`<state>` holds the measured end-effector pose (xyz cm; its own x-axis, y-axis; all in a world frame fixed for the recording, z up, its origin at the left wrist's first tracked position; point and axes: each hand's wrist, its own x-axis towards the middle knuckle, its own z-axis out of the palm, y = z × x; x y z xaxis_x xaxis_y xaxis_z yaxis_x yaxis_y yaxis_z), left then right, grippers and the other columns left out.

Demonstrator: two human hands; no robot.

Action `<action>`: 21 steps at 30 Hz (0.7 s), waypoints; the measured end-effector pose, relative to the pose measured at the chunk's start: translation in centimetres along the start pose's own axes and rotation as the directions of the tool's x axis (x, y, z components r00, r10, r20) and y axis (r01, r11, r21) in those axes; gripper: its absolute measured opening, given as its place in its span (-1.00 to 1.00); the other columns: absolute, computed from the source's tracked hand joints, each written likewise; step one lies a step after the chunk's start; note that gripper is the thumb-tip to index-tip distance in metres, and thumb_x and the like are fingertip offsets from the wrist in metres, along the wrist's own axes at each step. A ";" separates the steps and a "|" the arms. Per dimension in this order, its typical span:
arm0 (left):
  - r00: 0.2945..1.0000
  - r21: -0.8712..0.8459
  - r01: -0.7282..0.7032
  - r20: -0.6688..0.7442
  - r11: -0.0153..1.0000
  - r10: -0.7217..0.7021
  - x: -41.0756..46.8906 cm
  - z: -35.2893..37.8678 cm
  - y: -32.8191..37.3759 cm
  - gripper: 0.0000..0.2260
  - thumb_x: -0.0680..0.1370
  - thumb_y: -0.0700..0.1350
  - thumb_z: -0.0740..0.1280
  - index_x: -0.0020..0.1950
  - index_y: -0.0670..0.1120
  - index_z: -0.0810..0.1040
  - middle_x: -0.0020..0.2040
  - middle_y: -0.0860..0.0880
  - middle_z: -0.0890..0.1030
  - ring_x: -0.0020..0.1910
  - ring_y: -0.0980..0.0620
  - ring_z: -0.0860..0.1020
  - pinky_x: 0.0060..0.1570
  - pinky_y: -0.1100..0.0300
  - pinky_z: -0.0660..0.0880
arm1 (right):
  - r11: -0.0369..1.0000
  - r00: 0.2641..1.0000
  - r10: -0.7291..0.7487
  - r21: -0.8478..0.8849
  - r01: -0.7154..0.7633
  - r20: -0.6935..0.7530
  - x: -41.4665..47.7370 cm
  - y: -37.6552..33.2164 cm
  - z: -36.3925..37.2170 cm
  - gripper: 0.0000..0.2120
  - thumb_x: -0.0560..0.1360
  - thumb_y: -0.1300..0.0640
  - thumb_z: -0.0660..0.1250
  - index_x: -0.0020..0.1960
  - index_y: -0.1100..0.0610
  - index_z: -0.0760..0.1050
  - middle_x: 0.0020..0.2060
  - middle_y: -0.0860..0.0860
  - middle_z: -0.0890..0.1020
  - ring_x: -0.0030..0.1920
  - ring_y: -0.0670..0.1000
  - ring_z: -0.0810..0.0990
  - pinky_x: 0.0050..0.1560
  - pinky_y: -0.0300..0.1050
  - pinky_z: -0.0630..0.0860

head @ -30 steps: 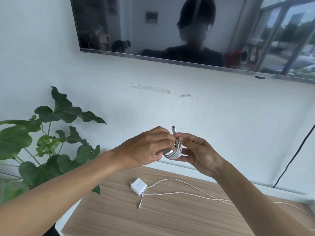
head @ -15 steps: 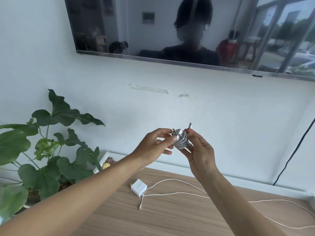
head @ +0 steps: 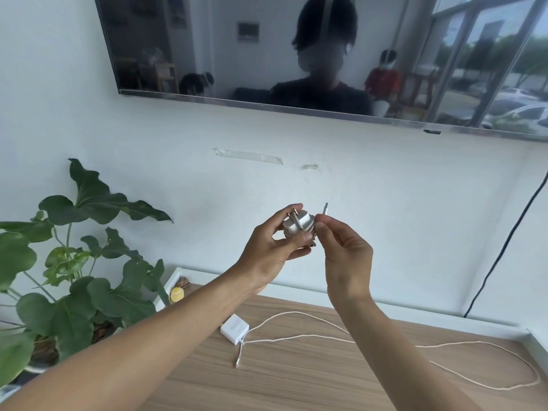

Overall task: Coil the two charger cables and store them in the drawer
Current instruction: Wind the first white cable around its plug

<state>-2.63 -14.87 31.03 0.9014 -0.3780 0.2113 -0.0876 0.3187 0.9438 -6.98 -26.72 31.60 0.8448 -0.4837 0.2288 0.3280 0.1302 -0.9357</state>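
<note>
A big-leaved green plant [head: 89, 262] stands left of the wood-grain bench [head: 296, 381], below a glossy dark wall screen [head: 237, 54]. On the bench lies a square white charger [head: 235, 329], its thin cable [head: 293, 312] loose. Above, the left hand [head: 275, 247] grips a cable-wound white charger [head: 298, 225]; the right hand [head: 344, 250] pinches its metal-tipped end [head: 325, 209].

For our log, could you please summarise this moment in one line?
left hand: holds coiled charger | right hand: pinches its connector | second charger: uncoiled

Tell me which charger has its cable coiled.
The held charger, between left hand and right hand; the table charger trails a loose cable.
</note>
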 end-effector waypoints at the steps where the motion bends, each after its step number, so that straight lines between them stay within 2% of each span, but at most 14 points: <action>1: 1.000 -0.014 -0.003 0.012 1.000 0.003 0.0 -0.1 0.1 -0.57 0.49 -0.32 0.40 0.32 -0.05 0.50 0.24 -0.15 0.54 0.01 -0.17 0.66 0.06 0.01 0.60 | 0.999 1.000 -0.025 -0.023 0.025 0.011 0.0 -0.3 -0.1 -0.88 0.49 0.28 0.38 -0.11 0.09 0.65 -0.19 -0.05 0.73 -0.09 -0.12 0.66 -0.03 -0.31 0.51; 4: 0.998 -0.013 -0.030 0.052 0.999 0.031 -0.2 -0.7 0.5 -0.56 0.48 -0.35 0.39 0.33 -0.10 0.49 0.21 -0.08 0.56 0.04 -0.14 0.64 0.06 0.06 0.60 | 0.993 0.994 -0.099 -0.060 0.102 0.049 -0.4 -1.0 -0.2 -0.89 0.50 0.30 0.38 -0.11 0.12 0.64 -0.26 -0.09 0.72 -0.17 -0.15 0.66 -0.15 -0.40 0.50; 6: 0.996 0.006 -0.045 0.077 0.999 0.045 -0.3 -1.1 0.9 -0.57 0.48 -0.36 0.39 0.33 -0.11 0.48 0.21 -0.07 0.55 0.07 -0.13 0.63 0.10 0.02 0.58 | 0.988 0.988 -0.135 -0.059 0.140 0.075 -0.6 -1.5 -0.3 -0.92 0.49 0.30 0.39 -0.06 0.15 0.58 -0.27 -0.06 0.69 -0.22 -0.13 0.64 -0.19 -0.40 0.49; 8: 0.994 0.029 -0.061 0.093 0.998 0.058 -0.4 -1.4 1.2 -0.57 0.49 -0.35 0.39 0.33 -0.11 0.48 0.22 -0.08 0.54 0.08 -0.15 0.62 0.13 -0.01 0.57 | 0.984 0.983 -0.158 -0.072 0.165 0.094 -0.6 -2.0 -0.3 -0.86 0.48 0.27 0.41 -0.01 0.13 0.50 -0.25 0.01 0.66 -0.24 -0.12 0.61 -0.23 -0.37 0.47; 12: 0.987 0.092 -0.113 0.127 0.989 0.101 -0.6 -1.6 2.7 -0.53 0.46 -0.35 0.42 0.33 -0.06 0.50 0.23 -0.08 0.54 0.06 -0.14 0.63 0.15 -0.03 0.56 | 0.966 0.967 -0.197 -0.139 0.220 0.163 -0.6 -3.1 -0.2 -0.85 0.51 0.26 0.38 0.04 0.07 0.56 -0.23 0.03 0.68 -0.20 -0.06 0.65 -0.10 -0.27 0.55; 17: 0.975 0.077 -0.093 0.208 0.993 0.075 -0.5 -1.9 4.4 -0.52 0.41 -0.21 0.47 0.32 -0.04 0.50 0.25 -0.05 0.53 0.05 -0.10 0.64 0.12 0.00 0.56 | 0.956 0.957 -0.187 -0.185 0.230 0.222 0.0 -5.0 -0.3 -0.89 0.50 0.20 0.39 -0.02 0.03 0.62 -0.20 0.04 0.71 -0.08 0.14 0.68 0.08 0.00 0.61; 19: 0.970 0.078 -0.091 0.233 0.993 0.071 -0.4 -2.1 4.6 -0.54 0.45 -0.22 0.44 0.33 -0.05 0.48 0.24 0.00 0.53 0.09 -0.09 0.62 0.12 0.03 0.55 | 0.952 0.950 -0.177 -0.202 0.232 0.256 0.2 -5.5 -0.2 -0.89 0.50 0.21 0.39 -0.02 0.04 0.61 -0.22 0.01 0.71 -0.09 0.08 0.68 0.05 -0.10 0.61; 21: 0.966 0.113 -0.099 0.249 0.989 0.068 -0.4 -2.3 4.8 -0.55 0.47 -0.23 0.40 0.35 -0.05 0.47 0.23 0.03 0.53 0.11 -0.08 0.60 0.12 0.03 0.54 | 0.911 0.926 -0.202 -0.284 0.297 0.320 0.3 -6.0 -0.5 -0.87 0.51 0.23 0.38 -0.01 0.04 0.61 -0.24 -0.06 0.70 -0.16 -0.09 0.66 -0.09 -0.33 0.56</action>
<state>-2.45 -11.20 34.88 0.7590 -0.5601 0.3318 -0.2237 0.2543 0.9409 -8.94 -28.03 37.17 0.8510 -0.1972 0.4867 0.4296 -0.2713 -0.8613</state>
